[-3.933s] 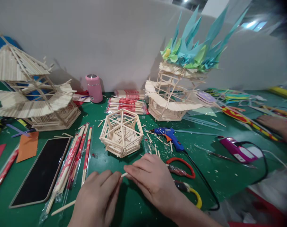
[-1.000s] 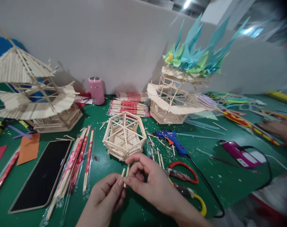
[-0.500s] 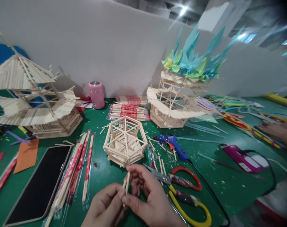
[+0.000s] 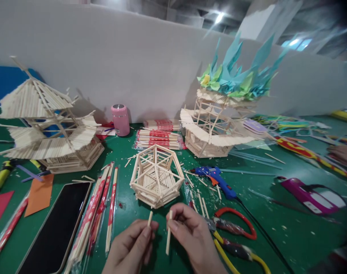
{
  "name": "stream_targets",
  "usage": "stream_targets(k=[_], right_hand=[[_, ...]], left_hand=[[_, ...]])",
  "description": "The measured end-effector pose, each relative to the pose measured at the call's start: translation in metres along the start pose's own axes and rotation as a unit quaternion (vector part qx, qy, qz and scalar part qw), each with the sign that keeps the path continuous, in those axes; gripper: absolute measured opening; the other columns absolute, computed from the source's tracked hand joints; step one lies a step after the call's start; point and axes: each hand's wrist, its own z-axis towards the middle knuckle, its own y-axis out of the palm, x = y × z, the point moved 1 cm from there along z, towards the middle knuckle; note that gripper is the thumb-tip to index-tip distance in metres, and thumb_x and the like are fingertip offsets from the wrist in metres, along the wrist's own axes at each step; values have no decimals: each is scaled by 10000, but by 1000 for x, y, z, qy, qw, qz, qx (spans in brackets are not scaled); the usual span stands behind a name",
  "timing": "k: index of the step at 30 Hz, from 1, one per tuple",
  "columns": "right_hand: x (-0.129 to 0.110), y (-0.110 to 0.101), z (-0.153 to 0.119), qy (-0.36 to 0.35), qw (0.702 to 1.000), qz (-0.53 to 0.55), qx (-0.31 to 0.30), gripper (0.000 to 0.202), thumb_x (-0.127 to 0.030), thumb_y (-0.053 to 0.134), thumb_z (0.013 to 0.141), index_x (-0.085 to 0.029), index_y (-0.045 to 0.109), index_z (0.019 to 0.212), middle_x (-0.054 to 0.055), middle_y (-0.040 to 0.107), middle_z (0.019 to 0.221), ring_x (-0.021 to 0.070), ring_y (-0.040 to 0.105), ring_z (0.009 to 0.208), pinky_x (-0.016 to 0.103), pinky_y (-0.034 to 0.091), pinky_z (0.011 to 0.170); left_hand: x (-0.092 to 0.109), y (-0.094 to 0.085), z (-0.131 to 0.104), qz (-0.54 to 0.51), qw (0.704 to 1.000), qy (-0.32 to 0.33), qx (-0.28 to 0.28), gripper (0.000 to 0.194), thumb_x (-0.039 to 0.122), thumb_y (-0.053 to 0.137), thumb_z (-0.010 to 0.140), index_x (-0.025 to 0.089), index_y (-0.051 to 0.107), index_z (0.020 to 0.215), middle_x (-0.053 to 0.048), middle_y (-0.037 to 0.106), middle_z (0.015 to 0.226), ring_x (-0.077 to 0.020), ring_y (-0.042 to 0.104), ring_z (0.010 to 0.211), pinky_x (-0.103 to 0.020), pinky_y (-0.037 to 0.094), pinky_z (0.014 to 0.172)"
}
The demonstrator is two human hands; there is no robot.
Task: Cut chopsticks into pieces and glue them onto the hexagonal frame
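My left hand [image 4: 133, 243] pinches a short wooden stick [image 4: 150, 218] that points up past the fingertips. Close by on the right, my right hand [image 4: 190, 236] holds another short stick [image 4: 169, 233] upright between thumb and fingers. The two hands are apart. Just beyond them stands a small polygonal stick frame [image 4: 157, 176] with spokes across its top. Pliers with red and yellow handles [image 4: 234, 224] lie beside my right hand, partly covered by it. A blue glue gun [image 4: 216, 179] rests to the right of the frame, among small stick pieces.
Two stick pavilions stand behind, one at left [image 4: 59, 140] and one with blue-green paper leaves [image 4: 213, 133]. A pink bottle [image 4: 120, 121], wrapped stick bundles [image 4: 157, 139], a phone [image 4: 57, 228] and a purple device [image 4: 309, 196] lie around on the green table [image 4: 264, 228].
My hands have separated, each now with its own stick; before, they met around the sticks. The view has shifted slightly, and the person's hand at far right has moved.
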Motion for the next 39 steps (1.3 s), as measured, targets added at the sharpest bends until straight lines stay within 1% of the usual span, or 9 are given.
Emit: stream_targets(k=[3, 6, 9, 12, 18, 26, 31, 36, 39], right_hand=[[-1, 2, 3, 23, 999, -14, -39, 327, -451, 724, 650, -169, 557, 664, -36, 494, 591, 93, 430, 531, 207, 365, 506], [4, 5, 4, 33, 996, -28, -73, 330, -457, 686, 687, -166, 532, 675, -41, 485, 586, 88, 411, 535, 206, 341, 518], [11, 9, 4, 36, 995, -41, -79, 323, -455, 662, 712, -167, 519, 686, -46, 484, 547, 90, 424, 509, 213, 325, 505], [16, 13, 5, 51, 994, -30, -87, 334, -474, 654, 715, -175, 506, 703, -44, 506, 496, 102, 466, 454, 224, 325, 474], [18, 17, 5, 58, 995, -12, -82, 321, -452, 670, 707, -176, 507, 685, -66, 482, 452, 83, 423, 426, 209, 301, 457], [17, 16, 4, 57, 994, -38, -90, 306, -443, 647, 725, -180, 501, 673, -73, 473, 440, 81, 407, 433, 214, 283, 461], [16, 17, 5, 62, 993, -27, -102, 310, -448, 660, 714, -187, 498, 674, -79, 465, 416, 82, 411, 402, 215, 269, 446], [18, 17, 5, 59, 992, -27, -108, 314, -465, 652, 719, -191, 503, 680, -80, 456, 404, 88, 418, 394, 221, 273, 443], [19, 14, 5, 46, 993, -45, -102, 296, -456, 650, 725, -191, 523, 687, -72, 468, 419, 96, 436, 414, 230, 291, 455]], left_hand=[[2, -1, 4, 19, 1000, 5, -2, 342, 481, 715, 645, 199, 708, 838, 31, 560, 582, -77, 467, 487, -201, 357, 498], [4, -1, 4, 64, 998, 6, -4, 387, 518, 661, 681, 193, 684, 889, 42, 561, 512, -92, 474, 446, -214, 371, 488], [7, 1, 3, 112, 993, 29, -10, 341, 523, 628, 708, 186, 672, 740, 37, 555, 485, -105, 483, 463, -219, 383, 511], [8, 2, 1, 142, 988, 45, -30, 341, 484, 598, 754, 178, 631, 606, 19, 570, 533, -112, 511, 532, -214, 388, 560], [4, -1, -1, 128, 990, 22, -63, 369, 503, 577, 766, 173, 632, 611, 23, 550, 474, -107, 515, 475, -216, 368, 526], [3, -1, -2, 117, 991, -1, -66, 392, 546, 587, 739, 160, 656, 735, 19, 578, 460, -99, 514, 430, -210, 351, 482], [1, -2, -1, 97, 992, -4, -75, 384, 539, 611, 721, 157, 642, 696, 27, 563, 464, -87, 506, 407, -199, 333, 450], [1, -1, -1, 83, 994, -11, -67, 370, 524, 626, 715, 156, 633, 677, 21, 579, 516, -79, 509, 408, -196, 336, 445], [0, -1, -2, 80, 994, -16, -67, 387, 543, 627, 702, 157, 618, 667, 30, 556, 507, -63, 464, 381, -186, 308, 417]])
